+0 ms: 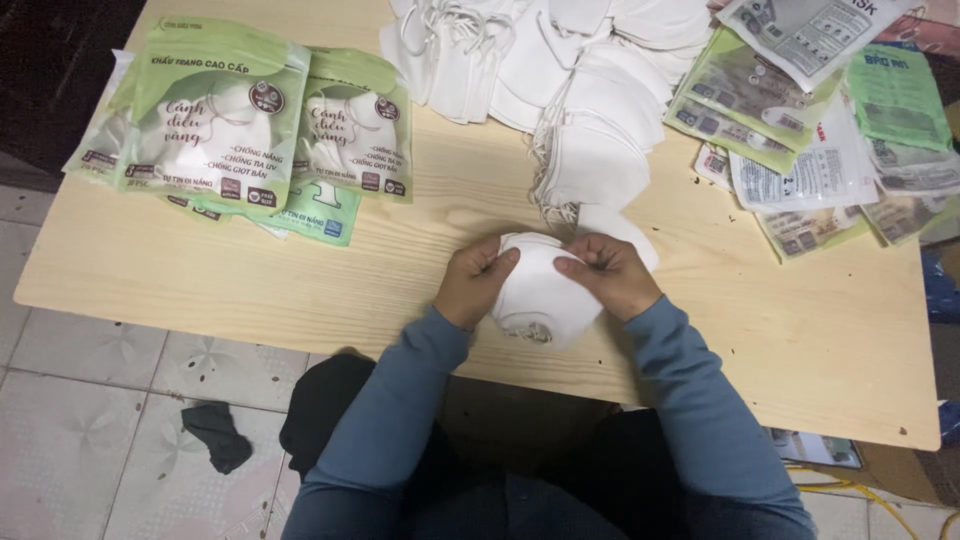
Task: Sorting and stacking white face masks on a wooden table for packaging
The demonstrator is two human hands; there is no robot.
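Two hands gripping a white mask over a pale wooden table.

The heap of white masks lies at the table's far edge, green packets at its far left, loose printed wrappers at its far right. Near the table's front edge, the white mask is pinched at its top by the left hand and right hand, both curled closed.

Table: pale wood-grain top across the frame's middle
Floor: light patterned tiles, lower left
Upper left: dark
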